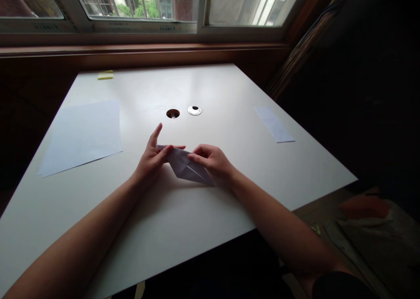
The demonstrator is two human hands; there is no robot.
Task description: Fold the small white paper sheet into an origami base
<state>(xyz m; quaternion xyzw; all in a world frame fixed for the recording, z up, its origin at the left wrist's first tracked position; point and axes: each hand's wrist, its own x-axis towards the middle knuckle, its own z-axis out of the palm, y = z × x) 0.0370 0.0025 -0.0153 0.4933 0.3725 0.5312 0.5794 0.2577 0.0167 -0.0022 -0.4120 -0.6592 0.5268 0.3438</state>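
Note:
A folded piece of white paper [183, 164] lies on the white table [203, 211] between my two hands. My left hand [152, 156] pinches its left tip with thumb and fingers, while the index finger points upward. My right hand [213, 161] is curled over the paper's right side, its fingertips pressing down on a fold. Both forearms rest over the table's near half.
A flat white sheet [82, 135] lies at the left. A narrow paper strip [274, 124] lies at the right. A yellow sticky pad [105, 75] sits at the far left corner. A cable hole [173, 113] and its round cap [194, 110] are mid-table. A window runs behind.

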